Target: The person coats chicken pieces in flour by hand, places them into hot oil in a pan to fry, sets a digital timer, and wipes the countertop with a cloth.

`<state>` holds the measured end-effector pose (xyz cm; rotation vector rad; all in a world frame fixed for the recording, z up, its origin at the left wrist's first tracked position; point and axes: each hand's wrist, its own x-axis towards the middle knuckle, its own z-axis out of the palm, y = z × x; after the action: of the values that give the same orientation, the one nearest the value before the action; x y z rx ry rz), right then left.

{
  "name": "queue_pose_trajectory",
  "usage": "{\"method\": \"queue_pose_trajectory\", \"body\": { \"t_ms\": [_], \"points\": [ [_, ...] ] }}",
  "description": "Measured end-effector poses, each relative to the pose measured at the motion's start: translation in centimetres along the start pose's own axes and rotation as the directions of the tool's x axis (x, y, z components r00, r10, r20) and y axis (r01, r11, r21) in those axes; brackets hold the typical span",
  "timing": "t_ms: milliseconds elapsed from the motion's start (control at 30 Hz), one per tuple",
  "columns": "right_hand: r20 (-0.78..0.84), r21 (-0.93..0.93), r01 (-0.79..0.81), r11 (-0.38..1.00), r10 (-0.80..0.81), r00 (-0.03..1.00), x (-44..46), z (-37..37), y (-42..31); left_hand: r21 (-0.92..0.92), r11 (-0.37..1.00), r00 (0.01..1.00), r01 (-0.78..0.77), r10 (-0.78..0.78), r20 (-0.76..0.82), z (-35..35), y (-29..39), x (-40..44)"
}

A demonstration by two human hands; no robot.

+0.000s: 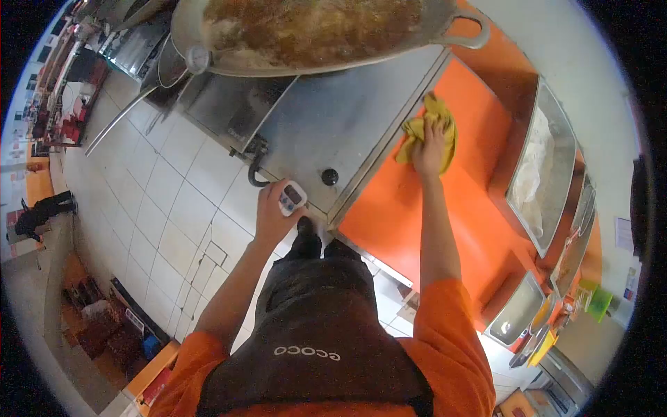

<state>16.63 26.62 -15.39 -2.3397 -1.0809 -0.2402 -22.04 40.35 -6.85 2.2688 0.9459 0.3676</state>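
Note:
My left hand (pixel 273 212) is closed around a small white timer (pixel 292 198) with a dark display and blue buttons, held beside the front of the metal fryer cabinet (pixel 313 132). On the orange counter (pixel 417 208) to the right, my right hand (pixel 431 147) presses on a crumpled yellow-green cloth (pixel 445 118), fingers bent over it. A large pan of bubbling brown oil (pixel 313 31) sits above the cabinet at the top of the view.
A metal tray of white powder (pixel 531 167) is set along the counter's right side, and a smaller metal tray (pixel 517 309) lies nearer me. A long-handled strainer (pixel 118 125) sticks out at upper left over the tiled floor (pixel 167 215). A black knob (pixel 329 176) marks the cabinet.

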Motion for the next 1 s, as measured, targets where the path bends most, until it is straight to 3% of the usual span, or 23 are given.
{"method": "queue_pose_trajectory", "body": {
  "t_ms": [33,100,167,233,300,367,433,500,600,667,733,800,967,1000],
  "points": [
    [0.012,0.001,-0.012,1.000,0.012,1.000,1.8,1.2,-0.6,0.007,1.000,0.999,0.023,-0.023,0.031,0.1,-0.1,1.1],
    [0.103,0.040,-0.080,0.996,0.075,0.992,4.4,2.5,-5.1,0.019,0.996,0.996,-0.085,0.085,-0.027,1.9,-2.2,2.4],
    [0.121,-0.032,0.091,0.995,-0.086,0.989,3.9,5.9,-8.7,0.058,0.988,0.988,-0.145,0.147,-0.051,2.7,-2.5,3.2],
    [0.090,0.108,0.204,0.973,-0.214,0.973,2.1,9.6,-13.4,0.057,0.991,0.992,-0.119,0.121,-0.028,2.8,-2.3,3.3],
    [0.459,0.501,-0.072,0.862,-0.195,0.867,1.4,9.6,-18.5,0.090,0.986,0.988,-0.142,0.146,-0.042,3.2,-2.9,3.1],
    [0.522,0.661,-0.310,0.684,-0.122,0.844,3.0,5.1,-23.2,0.064,0.986,0.987,-0.157,0.159,-0.027,3.1,-3.2,3.2],
    [0.458,0.745,-0.366,0.557,-0.028,0.888,3.9,4.9,-24.7,0.040,0.984,0.985,-0.172,0.173,-0.021,2.6,-3.0,3.4],
    [0.238,0.789,-0.265,0.554,0.121,0.964,4.3,7.7,-23.5,0.014,0.981,0.981,-0.191,0.191,-0.013,2.3,-2.8,3.5],
    [-0.054,0.576,-0.106,0.810,0.167,0.985,5.2,5.7,-23.6,0.034,0.983,0.983,-0.178,0.177,0.040,2.7,-3.2,3.8],
    [-0.144,0.282,0.186,0.941,-0.150,0.978,2.5,8.5,-23.6,0.042,0.983,0.983,-0.178,0.176,0.052,2.7,-3.5,3.9],
    [0.079,0.310,0.263,0.914,-0.300,0.951,1.8,7.9,-24.8,0.046,0.980,0.980,-0.194,0.192,0.047,2.8,-3.5,4.0],
    [0.511,0.591,-0.028,0.806,-0.346,0.787,1.7,6.5,-25.5,0.019,0.984,0.982,-0.177,0.176,0.071,2.7,-3.3,3.9],
    [0.256,0.778,-0.226,0.587,0.033,0.966,4.1,2.0,-20.6,0.100,0.959,0.964,-0.264,0.266,-0.015,2.8,-2.6,3.7],
    [0.166,0.709,-0.191,0.679,0.102,0.981,4.1,1.6,-18.0,0.109,0.959,0.964,-0.263,0.265,-0.005,2.9,-2.4,3.7]
  ]
}}
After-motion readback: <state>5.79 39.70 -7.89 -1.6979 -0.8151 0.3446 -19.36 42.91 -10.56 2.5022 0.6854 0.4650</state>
